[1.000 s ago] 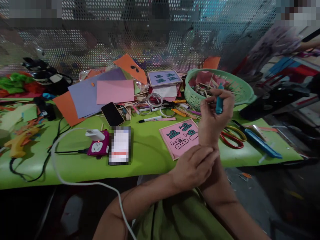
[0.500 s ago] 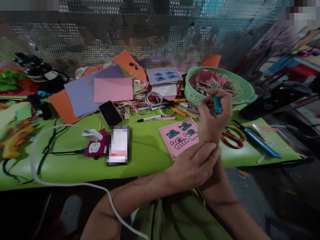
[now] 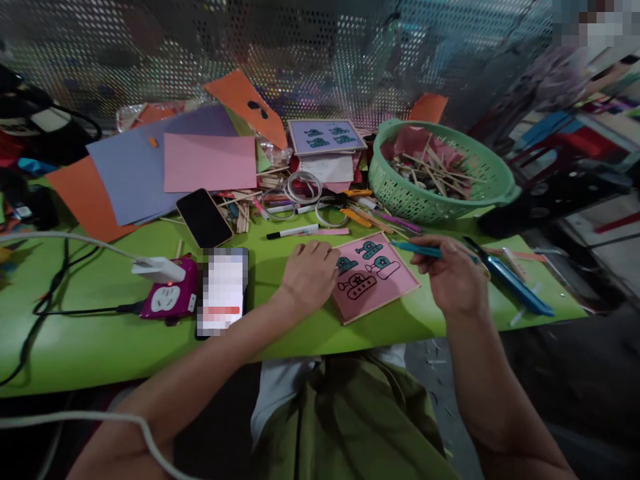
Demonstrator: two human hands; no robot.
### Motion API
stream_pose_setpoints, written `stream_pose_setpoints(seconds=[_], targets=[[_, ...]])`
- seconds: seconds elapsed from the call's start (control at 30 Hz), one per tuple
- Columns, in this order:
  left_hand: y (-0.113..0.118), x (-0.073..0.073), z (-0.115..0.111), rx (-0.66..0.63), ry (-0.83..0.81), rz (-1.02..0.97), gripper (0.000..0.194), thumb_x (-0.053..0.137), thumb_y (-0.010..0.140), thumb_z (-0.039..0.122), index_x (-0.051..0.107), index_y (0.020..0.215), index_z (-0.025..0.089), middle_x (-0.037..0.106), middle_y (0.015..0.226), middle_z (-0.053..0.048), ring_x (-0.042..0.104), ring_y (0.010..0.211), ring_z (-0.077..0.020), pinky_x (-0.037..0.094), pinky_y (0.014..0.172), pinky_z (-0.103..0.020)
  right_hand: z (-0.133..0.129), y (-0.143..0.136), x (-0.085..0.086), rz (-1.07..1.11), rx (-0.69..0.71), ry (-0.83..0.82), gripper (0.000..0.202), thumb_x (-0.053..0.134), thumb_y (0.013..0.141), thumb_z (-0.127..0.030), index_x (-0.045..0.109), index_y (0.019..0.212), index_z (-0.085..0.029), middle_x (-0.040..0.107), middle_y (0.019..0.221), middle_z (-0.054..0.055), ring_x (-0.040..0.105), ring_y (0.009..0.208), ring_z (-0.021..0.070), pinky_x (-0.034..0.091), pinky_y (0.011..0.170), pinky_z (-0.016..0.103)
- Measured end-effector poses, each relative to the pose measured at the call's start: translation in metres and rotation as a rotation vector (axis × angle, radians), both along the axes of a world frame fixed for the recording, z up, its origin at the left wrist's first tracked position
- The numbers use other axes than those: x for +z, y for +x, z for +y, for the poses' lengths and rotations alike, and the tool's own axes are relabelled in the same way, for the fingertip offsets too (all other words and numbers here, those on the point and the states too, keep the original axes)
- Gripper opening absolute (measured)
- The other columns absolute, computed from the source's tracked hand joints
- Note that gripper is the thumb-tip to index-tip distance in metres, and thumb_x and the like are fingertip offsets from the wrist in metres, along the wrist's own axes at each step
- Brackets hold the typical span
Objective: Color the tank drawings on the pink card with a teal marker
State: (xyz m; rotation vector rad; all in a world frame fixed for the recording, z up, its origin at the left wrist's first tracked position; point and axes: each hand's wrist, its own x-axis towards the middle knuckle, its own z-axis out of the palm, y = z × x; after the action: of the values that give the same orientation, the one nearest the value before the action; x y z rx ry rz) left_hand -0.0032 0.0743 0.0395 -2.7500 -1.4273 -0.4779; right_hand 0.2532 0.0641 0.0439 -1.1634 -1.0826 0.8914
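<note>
A pink card (image 3: 367, 303) framed in thin wooden sticks lies on the green table, printed with tank drawings. Teal colour covers the upper tanks and part of the one at right; the lower-left tank is pink inside. My left hand (image 3: 311, 270) grips the card's left edge with bent fingers, its fingertips partly hidden. Just right of the card, my right hand (image 3: 457, 277) is closed round a teal marker (image 3: 420, 249), whose tip points left above the card's upper right edge.
Behind the card lie pens, tape rolls (image 3: 303, 187) and a green basket (image 3: 425, 200) of sticks. Two phones (image 3: 205, 219) and a purple power adapter (image 3: 170, 293) are at left. A blue cutter (image 3: 515, 283) is at right. Coloured paper (image 3: 210, 163) lies at the back.
My hands have come apart. The left has left my right wrist and moved left to the card's edge; the right has lowered and turned the marker towards the card. The view has shifted.
</note>
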Motion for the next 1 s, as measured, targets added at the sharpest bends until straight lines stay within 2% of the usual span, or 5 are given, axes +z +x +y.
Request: stream_pose_setpoints(seconds=[0.1,0.27,0.43,0.67,1.0], targets=[[-0.001,-0.006,-0.008,-0.037,0.001,0.04,0.024,0.06,0.1,0.022,0.065,0.122,0.014,0.072,0.119,-0.01,0.065,0.11,-0.0259,0.049,0.094,-0.041,-0.005,0.01,-0.017,0.015,0.016,-0.092,0.021,0.077,0.075,-0.041,0.078,0.078,-0.021,0.069,0.064,0.004,0.062,0.056,0.0176,0.041,0.045,0.027],[0.001,-0.005,-0.045,-0.168,0.038,0.078,0.015,0.06,0.1,0.022,0.067,0.111,0.014,0.072,0.114,-0.01,0.065,0.109,-0.0253,0.049,0.095,-0.04,-0.004,0.014,-0.032,-0.06,-0.043,-0.171,0.017,0.085,0.064,-0.029,0.072,0.071,-0.02,0.067,0.058,0.001,0.056,0.048,0.0133,0.037,0.041,0.023],[0.001,-0.015,-0.074,-0.343,0.087,0.053,0.024,0.057,0.101,0.024,0.067,0.12,0.014,0.073,0.119,-0.008,0.065,0.109,-0.0229,0.046,0.103,-0.042,-0.005,0.013,-0.036,-0.174,-0.064,-0.163,0.019,0.086,0.069,-0.028,0.068,0.072,-0.021,0.065,0.059,-0.001,0.055,0.048,0.0128,0.038,0.043,0.023],[-0.004,-0.036,-0.078,-0.444,0.076,0.131,0.033,0.055,0.103,0.031,0.067,0.131,0.018,0.072,0.129,-0.009,0.059,0.12,-0.0242,0.043,0.106,-0.044,-0.006,0.011,-0.038,-0.354,-0.006,-0.157,0.017,0.084,0.076,-0.031,0.069,0.074,-0.023,0.068,0.063,0.0,0.059,0.053,0.0152,0.042,0.047,0.026],[-0.012,-0.04,-0.08,-0.47,0.044,0.157,0.042,0.055,0.103,0.04,0.065,0.14,0.021,0.068,0.141,-0.008,0.053,0.132,-0.0249,0.043,0.107,-0.044,-0.006,0.011,-0.04,-0.397,-0.029,-0.136,0.025,0.087,0.077,-0.039,0.069,0.073,-0.023,0.067,0.064,-0.001,0.055,0.05,0.0139,0.04,0.046,0.027]])
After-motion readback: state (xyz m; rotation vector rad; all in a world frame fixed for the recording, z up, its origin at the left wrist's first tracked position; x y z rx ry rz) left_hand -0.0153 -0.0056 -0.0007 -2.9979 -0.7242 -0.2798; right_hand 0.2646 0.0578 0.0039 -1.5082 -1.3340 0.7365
